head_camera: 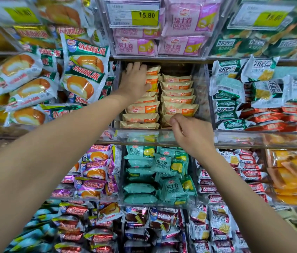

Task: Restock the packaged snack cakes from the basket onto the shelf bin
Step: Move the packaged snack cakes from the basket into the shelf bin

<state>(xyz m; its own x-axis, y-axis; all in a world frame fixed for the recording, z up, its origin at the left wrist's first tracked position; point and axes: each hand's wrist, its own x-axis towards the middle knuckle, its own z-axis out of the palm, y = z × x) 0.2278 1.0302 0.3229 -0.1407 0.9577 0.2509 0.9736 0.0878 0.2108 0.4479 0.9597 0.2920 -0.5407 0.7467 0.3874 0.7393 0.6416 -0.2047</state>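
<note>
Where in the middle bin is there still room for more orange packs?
The bin has a bare strip right of the right stack, against its clear wall, and a dark gap above that stack under the shelf. The left stack is crowded: the left hand presses its top packs. The right hand touches the front pack.

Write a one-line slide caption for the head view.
Left hand presses the rear orange snack cakes in the clear shelf bin while the right hand touches the front packs.
</note>
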